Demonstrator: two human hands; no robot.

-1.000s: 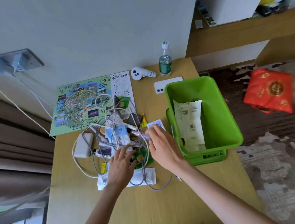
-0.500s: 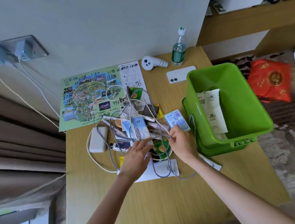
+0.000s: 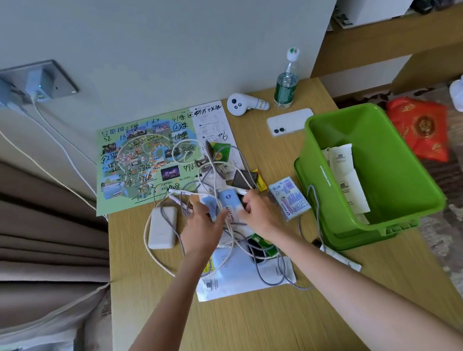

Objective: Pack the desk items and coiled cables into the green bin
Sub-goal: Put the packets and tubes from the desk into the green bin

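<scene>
A green bin [image 3: 391, 174] stands at the desk's right edge with white sachets [image 3: 345, 174] inside. Left of it lies a heap of tangled white and grey cables [image 3: 224, 176], small packets and a white power bank [image 3: 162, 226]. My left hand [image 3: 201, 227] and my right hand [image 3: 257, 212] both rest on the heap and pinch a light blue and white tube [image 3: 229, 204] between them. A blue tissue pack [image 3: 289, 197] lies just right of my right hand. White envelopes [image 3: 244, 275] lie under the cables near me.
A green map sheet [image 3: 142, 162] lies at the back left. A white controller [image 3: 241, 105], a water bottle [image 3: 286, 85] and a white phone [image 3: 289, 121] sit behind the bin. Two chargers [image 3: 13, 90] hang in the wall socket. A red bag [image 3: 421, 127] lies on the floor.
Both hands have moved further up the heap, away from me, and closed around the light blue tube. The camera view has shifted, so the bin appears further right.
</scene>
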